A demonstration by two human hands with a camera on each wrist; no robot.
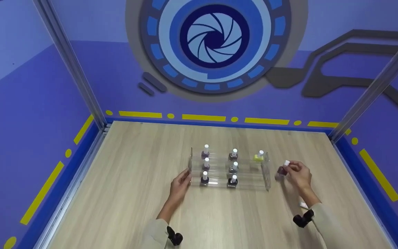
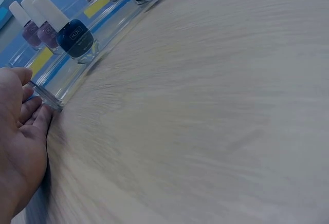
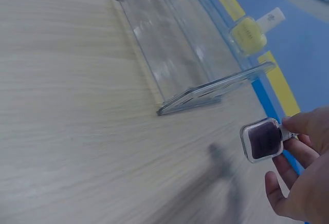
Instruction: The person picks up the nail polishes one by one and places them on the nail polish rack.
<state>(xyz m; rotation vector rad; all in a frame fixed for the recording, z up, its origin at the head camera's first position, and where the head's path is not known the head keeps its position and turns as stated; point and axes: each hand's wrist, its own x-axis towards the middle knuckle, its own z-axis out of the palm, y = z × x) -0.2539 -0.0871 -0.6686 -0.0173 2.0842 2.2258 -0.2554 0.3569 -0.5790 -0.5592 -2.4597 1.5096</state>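
Note:
A clear stepped display rack [image 1: 249,186] stands on the table, bearing several nail polish bottles with white caps. My left hand [image 1: 180,185] holds the rack's left end panel, the thumb on one side and fingers on the other in the left wrist view. Off the rack's right end, my right hand [image 1: 300,175] pinches a dark purple nail polish bottle [image 3: 263,141] by its white cap. That bottle is tilted, apart from the rack. A yellow nail polish bottle [image 3: 249,36] sits on the top tier at the right. Dark blue nail polish [image 2: 76,39] stands on the front tier, left side.
A small white object [image 1: 303,205] lies on the wooden table [image 1: 133,155], partly hidden by the right forearm. Blue patterned walls [image 1: 95,76] with metal posts enclose the back and sides. Both sleeves carry black wrist devices.

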